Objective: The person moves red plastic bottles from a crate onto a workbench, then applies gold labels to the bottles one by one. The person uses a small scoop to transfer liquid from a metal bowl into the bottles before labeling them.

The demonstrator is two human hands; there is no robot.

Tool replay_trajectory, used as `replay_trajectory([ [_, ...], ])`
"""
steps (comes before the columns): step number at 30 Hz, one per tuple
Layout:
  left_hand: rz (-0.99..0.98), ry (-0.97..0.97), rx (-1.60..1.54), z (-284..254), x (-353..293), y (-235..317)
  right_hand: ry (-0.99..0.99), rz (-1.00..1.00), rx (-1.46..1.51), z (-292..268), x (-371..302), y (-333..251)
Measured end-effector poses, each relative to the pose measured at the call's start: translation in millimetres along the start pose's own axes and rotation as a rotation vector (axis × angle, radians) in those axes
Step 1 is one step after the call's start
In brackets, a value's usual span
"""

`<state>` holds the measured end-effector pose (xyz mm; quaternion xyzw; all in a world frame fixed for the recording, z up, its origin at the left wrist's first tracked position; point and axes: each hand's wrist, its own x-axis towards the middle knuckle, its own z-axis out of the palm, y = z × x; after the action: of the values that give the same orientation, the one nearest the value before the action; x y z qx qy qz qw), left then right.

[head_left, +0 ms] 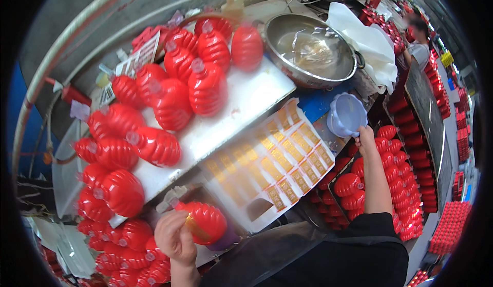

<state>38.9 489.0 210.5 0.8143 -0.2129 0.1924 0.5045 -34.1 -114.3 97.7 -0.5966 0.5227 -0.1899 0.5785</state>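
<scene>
Fingers [173,221] of the left hand [176,241] were bent close together against the gold strip [199,231] on a red ribbed bottle [209,219]; I cannot tell whether they pinched it. The bottle stood above something purple [226,241], near the label sheet [272,164]. The right hand [365,139] gripped a pale blue dipper [345,116] by its handle.

From my feed, the gold rectangular labels [227,166] left on the white sheet [240,218] blur; left fingers [176,229] partly cover a red ribbed plastic bottle [209,222], itself partly hiding a purple object [226,240].
</scene>
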Motion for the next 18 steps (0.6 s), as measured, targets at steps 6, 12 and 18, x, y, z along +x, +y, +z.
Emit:
replay_trajectory([
  [6,-0.051,-0.240,0.099,7,44,35,0.024,0.021,0.059,-35,-36,-42],
  [12,-0.339,-0.282,0.138,22,41,61,-0.101,-0.114,0.037,-67,-63,-154],
  [18,-0.435,-0.309,0.154,36,54,72,-0.341,-0.219,0.032,-22,-38,-273],
])
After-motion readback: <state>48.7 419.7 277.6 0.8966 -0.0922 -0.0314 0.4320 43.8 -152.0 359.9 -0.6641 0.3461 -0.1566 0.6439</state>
